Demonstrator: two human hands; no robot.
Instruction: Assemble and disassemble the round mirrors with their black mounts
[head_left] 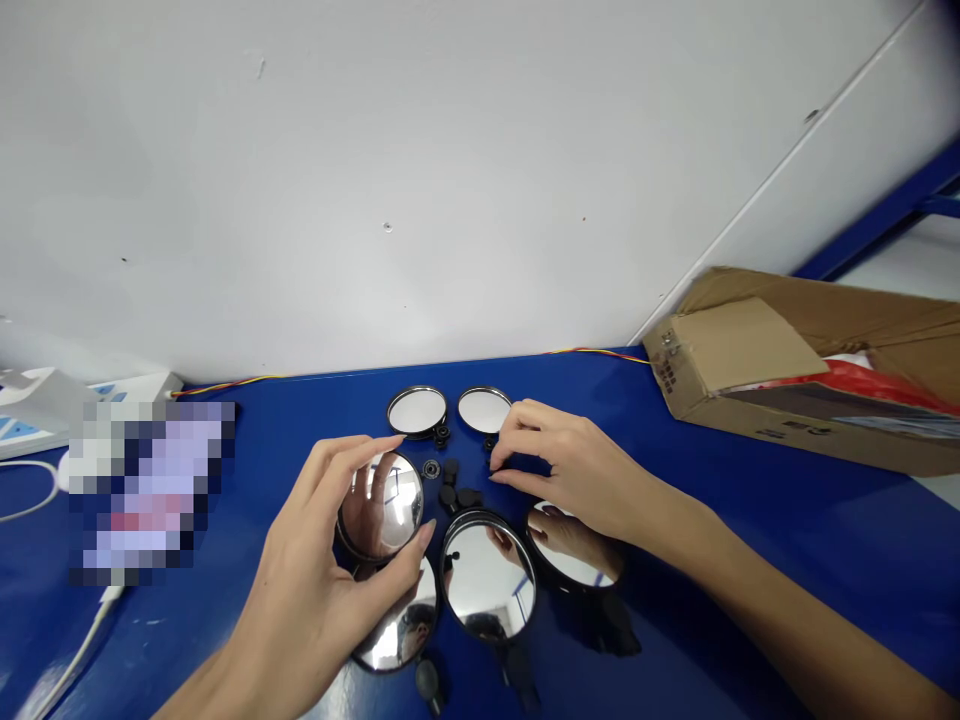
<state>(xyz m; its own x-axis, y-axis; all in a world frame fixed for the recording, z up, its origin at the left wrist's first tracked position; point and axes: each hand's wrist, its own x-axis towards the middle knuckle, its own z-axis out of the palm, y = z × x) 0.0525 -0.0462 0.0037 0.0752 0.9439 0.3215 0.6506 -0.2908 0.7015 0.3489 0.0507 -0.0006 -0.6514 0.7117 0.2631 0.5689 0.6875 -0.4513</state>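
My left hand (322,560) grips a small round mirror (386,505) by its rim, fingers above and thumb below, tilted over another mirror (397,620) lying on the table. My right hand (566,460) is pinched at the fingertips by the back right mirror (484,411); what it holds, if anything, is too small to make out. Beside that lies a second back mirror (417,411). Between my hands are a black ring (430,469) and black joint pieces (448,495). In front lie a middle mirror (491,578) and a right mirror (576,545), partly under my right wrist.
The table (300,410) is blue and meets a white wall. An open cardboard box (750,350) with red and clear plastic stands at the right. A blurred-out phone-like object (161,480) with a white cable (90,630) lies left, near a white power strip (135,390).
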